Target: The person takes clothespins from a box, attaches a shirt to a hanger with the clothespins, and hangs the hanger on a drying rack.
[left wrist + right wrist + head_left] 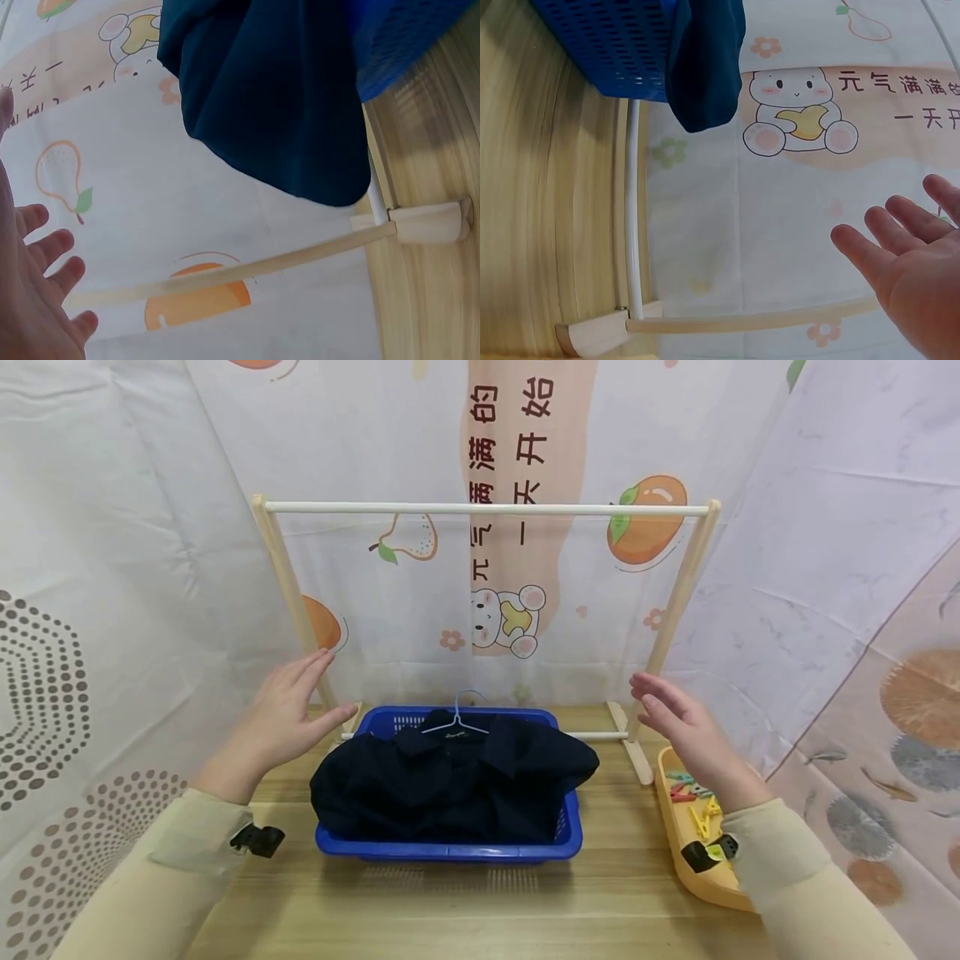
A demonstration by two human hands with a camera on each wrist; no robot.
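Overhanging the side edges of a blue basket (pixel 450 852), a dark garment (pixel 420 793) is piled at the middle of a wooden table (pixel 450 918), with the basket's front rim left exposed below it. A light-blue hanger (pixel 457 720) is seen at the garment's collar, its hook raised above the basket's back rim; a wide gap is left between this hook and the white upper rail (pixel 487 510) of a rack. The rail is carried by a left post (pixel 281 568) and a right post (pixel 684 585), between which the garment is framed, its two ends being shown jutting past the basket walls in the wrist views. The left hand (pixel 288 718) is held raised beside the garment's left end, fingers loosely extended, thumb spread, nothing grasped. The right hand (pixel 690 727) is likewise raised, its fingers nearly straight and nothing held; a broader space is left between it and the garment's right end. A strip of table is exposed between the basket and a yellow-orange tray (pixel 693 872) of clothespins (pixel 703 818), by which the right side is bounded. Bare tabletop is also shown before the basket's front edge.
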